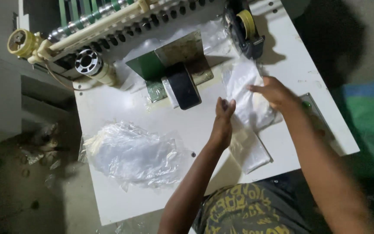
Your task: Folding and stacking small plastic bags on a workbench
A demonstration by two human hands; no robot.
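Close to the person, at the front of the white bench [109, 190], a loose heap of crumpled clear bags [133, 154] lies apart on the left, while a flat filled packet [249, 149] rests just by the left forearm. The left hand [222, 123] is pressed together, pinching the edge of a clear plastic bag [249, 93] that the right hand [273, 92], fingers spread, holds flat on the bench, so this bag looks half-handled and not yet laid with the finished packet. Farther back stand a dark sealing block [182, 84] on a metal plate, a tape dispenser [244, 28] and a roller machine [109, 21], none touched
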